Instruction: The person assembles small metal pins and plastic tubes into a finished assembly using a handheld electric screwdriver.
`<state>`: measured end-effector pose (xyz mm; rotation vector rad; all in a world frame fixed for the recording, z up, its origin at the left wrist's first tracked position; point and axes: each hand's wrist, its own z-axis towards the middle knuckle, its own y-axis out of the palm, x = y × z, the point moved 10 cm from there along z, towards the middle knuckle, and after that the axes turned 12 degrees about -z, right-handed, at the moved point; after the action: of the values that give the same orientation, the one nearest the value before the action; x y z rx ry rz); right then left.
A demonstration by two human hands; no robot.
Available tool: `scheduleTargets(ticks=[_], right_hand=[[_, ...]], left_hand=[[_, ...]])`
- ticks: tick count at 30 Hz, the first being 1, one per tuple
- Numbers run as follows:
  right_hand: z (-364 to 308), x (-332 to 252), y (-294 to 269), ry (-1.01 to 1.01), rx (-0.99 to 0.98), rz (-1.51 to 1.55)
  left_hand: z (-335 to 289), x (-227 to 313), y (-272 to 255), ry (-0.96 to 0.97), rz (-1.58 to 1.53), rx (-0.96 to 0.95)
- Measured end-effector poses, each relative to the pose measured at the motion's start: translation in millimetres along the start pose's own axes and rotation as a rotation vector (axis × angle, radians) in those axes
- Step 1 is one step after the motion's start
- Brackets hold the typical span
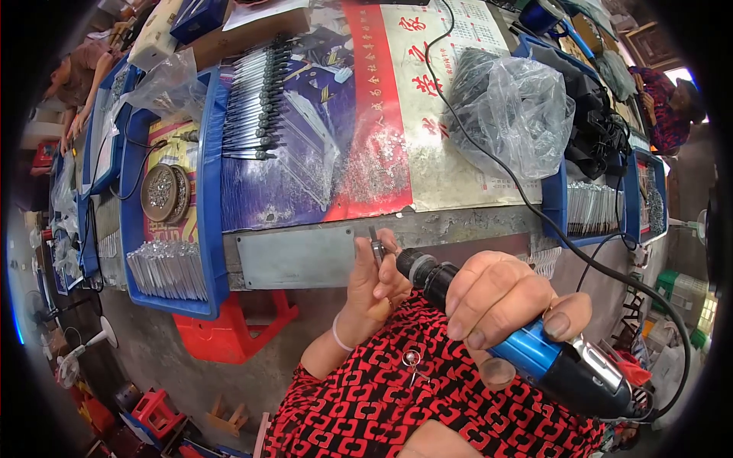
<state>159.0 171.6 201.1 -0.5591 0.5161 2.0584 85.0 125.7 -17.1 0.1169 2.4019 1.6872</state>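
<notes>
My right hand point(504, 301) is wrapped round a blue and black corded electric screwdriver point(534, 351), which points left and slightly up. Its tip reaches the fingers of my left hand point(370, 282), just in front of the table edge. Between thumb and fingers, my left hand pinches a small dark metal piece point(377, 248) that stands roughly upright. Fingers cover part of it, so its exact kind does not show. Whether the screwdriver's tip touches the piece I cannot tell. Behind the left hand, a flat grey metal plate point(294, 258) lies along the table edge.
A row of thin metal rods with dark parts point(256, 99) lies on the poster-covered table. The blue bin point(215, 153) at left holds flat silver strips point(168, 271) and a round dish of small parts point(160, 191). A plastic bag point(527, 114) and black cord point(527, 200) are at right. Other people sit nearby.
</notes>
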Motion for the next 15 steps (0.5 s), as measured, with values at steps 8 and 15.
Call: scheduleTargets(ticks=[8, 15], right_hand=[[-5, -20, 5, -0.062, -0.056, 0.012], [-13, -25, 10, -0.069, -0.039, 0.071]], left_hand=[[9, -11, 10, 0.021, -0.086, -0.124], [4, -8, 9, 0.050, -0.121, -0.166]])
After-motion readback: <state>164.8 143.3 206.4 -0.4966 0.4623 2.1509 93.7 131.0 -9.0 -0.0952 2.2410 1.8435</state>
